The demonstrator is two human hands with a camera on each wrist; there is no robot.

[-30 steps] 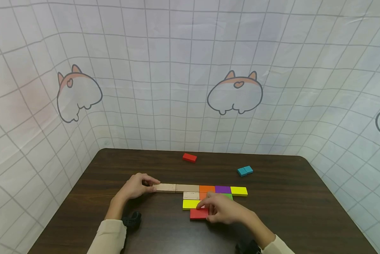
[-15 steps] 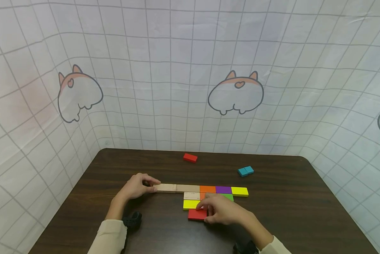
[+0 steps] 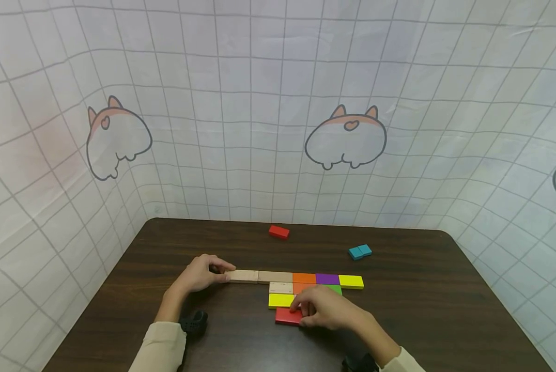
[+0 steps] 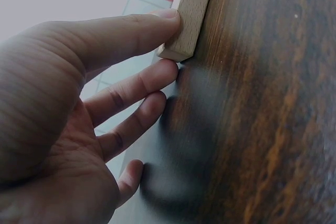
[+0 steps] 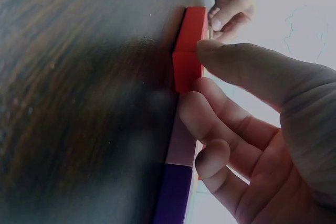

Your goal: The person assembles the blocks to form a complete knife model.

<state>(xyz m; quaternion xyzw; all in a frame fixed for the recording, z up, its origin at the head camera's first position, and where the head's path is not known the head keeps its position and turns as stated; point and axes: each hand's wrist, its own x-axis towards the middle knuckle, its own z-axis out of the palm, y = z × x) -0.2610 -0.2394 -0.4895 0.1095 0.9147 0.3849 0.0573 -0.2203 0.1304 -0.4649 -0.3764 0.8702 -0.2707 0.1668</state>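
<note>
My left hand [image 3: 200, 274] pinches the left end of a plain wooden block [image 3: 244, 276], thumb on the near side. This block ends a back row running on through another wooden block [image 3: 275, 277], an orange block [image 3: 304, 278], a purple block [image 3: 327, 279] and a yellow block [image 3: 351, 281]. At the front, my right hand [image 3: 330, 308] pinches the right end of a red block [image 3: 287, 316], which lies along the near edge of another yellow block [image 3: 280, 300]. In the right wrist view the thumb presses the red block [image 5: 190, 30]. My right hand hides part of the middle rows.
A loose red block [image 3: 279, 232] lies near the far edge of the dark wooden table [image 3: 417, 310]. Two blue blocks [image 3: 360, 251] sit side by side at the back right. A gridded white cloth [image 3: 241, 155] hangs behind and beside the table.
My right hand has slid the front red block slightly left along the yellow block. The left hand keeps its hold on the end wooden block.
</note>
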